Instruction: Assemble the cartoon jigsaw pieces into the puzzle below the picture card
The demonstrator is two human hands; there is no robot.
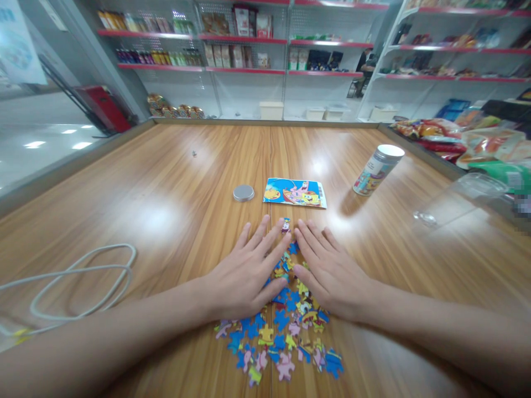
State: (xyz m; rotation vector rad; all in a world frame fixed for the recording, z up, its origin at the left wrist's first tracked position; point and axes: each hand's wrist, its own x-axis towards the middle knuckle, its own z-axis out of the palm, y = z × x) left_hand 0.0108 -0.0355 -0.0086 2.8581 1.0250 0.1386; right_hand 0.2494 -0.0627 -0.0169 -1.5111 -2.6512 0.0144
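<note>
My left hand [249, 271] lies palm down with its fingers apart, over the left side of a spread of jigsaw puzzle pieces [281, 319]. Opposite it, my right hand [332, 271] is also palm down, fingers stretched forward, covering pieces on the right side. Blue, yellow and pink pieces show between the hands and in front of them. One piece [286, 225] sits just past the fingertips. Beyond that is a blue picture card [294, 193] with cartoon figures, and a round silver lid [243, 193] lies to its left. Pieces under my palms are hidden.
A printed cardboard tube [377, 170] stands at the right. Farther right are a clear plastic container [460, 199] and snack packets [440, 135]. A white cable [83, 271] loops at the left. Stocked shelves [244, 40] line the back; a person is partly visible there.
</note>
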